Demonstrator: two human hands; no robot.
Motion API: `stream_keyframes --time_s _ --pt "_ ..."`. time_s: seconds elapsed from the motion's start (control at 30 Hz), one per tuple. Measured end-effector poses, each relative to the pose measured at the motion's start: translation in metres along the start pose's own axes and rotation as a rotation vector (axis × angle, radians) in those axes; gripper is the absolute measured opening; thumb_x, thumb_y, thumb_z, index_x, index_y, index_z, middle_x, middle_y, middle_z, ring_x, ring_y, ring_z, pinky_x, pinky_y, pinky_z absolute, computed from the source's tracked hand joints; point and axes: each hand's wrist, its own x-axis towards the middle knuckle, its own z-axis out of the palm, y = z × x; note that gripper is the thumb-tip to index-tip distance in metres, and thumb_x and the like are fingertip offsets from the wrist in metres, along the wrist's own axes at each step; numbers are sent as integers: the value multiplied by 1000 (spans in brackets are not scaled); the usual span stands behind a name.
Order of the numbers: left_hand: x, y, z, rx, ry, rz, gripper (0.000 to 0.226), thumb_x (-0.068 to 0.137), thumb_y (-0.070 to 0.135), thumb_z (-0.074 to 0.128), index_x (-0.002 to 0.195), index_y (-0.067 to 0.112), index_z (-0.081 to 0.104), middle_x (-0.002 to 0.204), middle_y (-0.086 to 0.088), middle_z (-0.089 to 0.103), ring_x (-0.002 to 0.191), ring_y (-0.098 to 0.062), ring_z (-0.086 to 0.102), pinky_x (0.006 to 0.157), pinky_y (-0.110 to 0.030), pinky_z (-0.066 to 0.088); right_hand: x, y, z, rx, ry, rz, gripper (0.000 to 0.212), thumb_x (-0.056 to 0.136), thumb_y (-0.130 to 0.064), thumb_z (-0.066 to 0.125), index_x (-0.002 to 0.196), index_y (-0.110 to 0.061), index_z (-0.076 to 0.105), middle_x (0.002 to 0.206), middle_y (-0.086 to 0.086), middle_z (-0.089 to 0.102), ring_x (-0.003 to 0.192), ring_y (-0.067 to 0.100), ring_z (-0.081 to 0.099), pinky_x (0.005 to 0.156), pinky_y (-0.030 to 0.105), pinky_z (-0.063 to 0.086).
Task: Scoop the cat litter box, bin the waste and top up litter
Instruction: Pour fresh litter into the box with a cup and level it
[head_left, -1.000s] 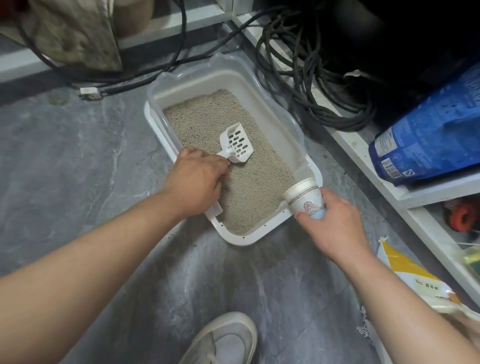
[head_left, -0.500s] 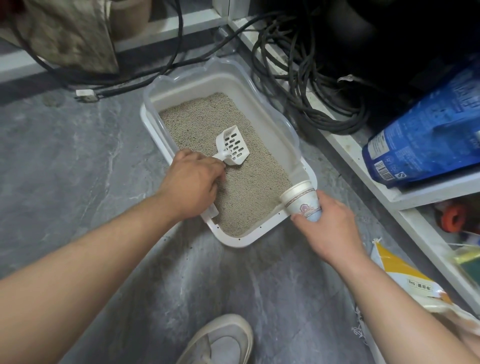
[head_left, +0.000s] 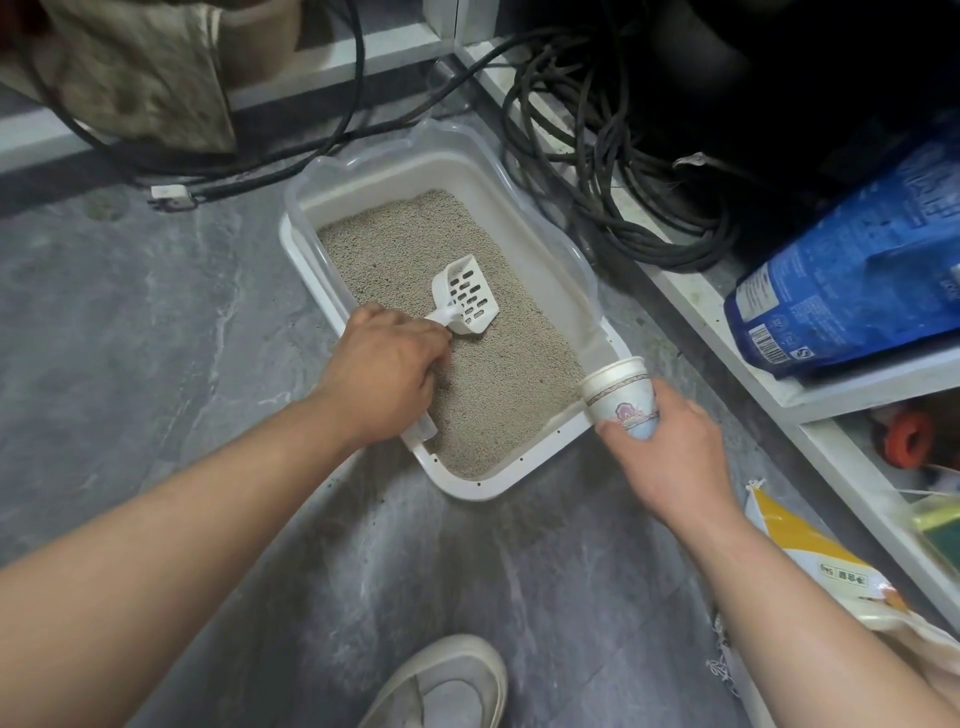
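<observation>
Grey marbled floor (head_left: 156, 322) spreads under everything, with the toe of my pale shoe (head_left: 447, 686) nearest me, well short of the litter box (head_left: 467, 488). Just right of that box's near corner, my right hand (head_left: 670, 457) curls round a paper cup (head_left: 618, 397), tipped so its mouth faces the box's right rim. A yellow and white bag (head_left: 810, 561) lies near me to the box's right. My left hand (head_left: 384, 374) reaches over the box's left rim and grips the handle of the white slotted scoop (head_left: 465, 299), whose head rests on the grey litter (head_left: 509, 374) at the box's middle. Right of the box, a blue bag (head_left: 852, 270) sits on a white shelf (head_left: 852, 389). Black cables (head_left: 613, 171) coil beyond the box's far right side.
</observation>
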Motion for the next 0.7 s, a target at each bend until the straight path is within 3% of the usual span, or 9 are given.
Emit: stream_keyframes --time_s 0.2,0.4,0.5,0.7 --pt "-1 0 -1 -10 2 1 38 76 23 36 93 26 69 100 14 70 101 -21 61 99 -40 32 -6 -11 5 11 -19 -23 34 78 -42 69 104 -23 59 91 6 59 80 25 54 64 34 42" --pt "-1 0 -3 -36 11 4 43 75 25 31 93 26 70 102 14 71 102 -21 62 99 -40 32 -27 -25 14 43 -202 -189 58 79 -45 67 134 -29 52 107 2 59 99 22 57 80 29 43" --pt "-1 -1 -2 -30 0 -3 38 76 23 37 94 25 70 105 13 72 104 -21 61 100 -39 31 -33 -27 17 21 -240 -230 67 76 -52 65 138 -32 48 113 0 60 105 20 56 87 31 46" --pt "-1 -2 0 -17 -11 -8 36 76 24 38 93 26 70 107 13 72 104 -21 62 98 -38 32 -17 -22 8 17 -92 -99 40 80 -41 67 116 -26 58 95 4 58 88 26 56 69 32 41"
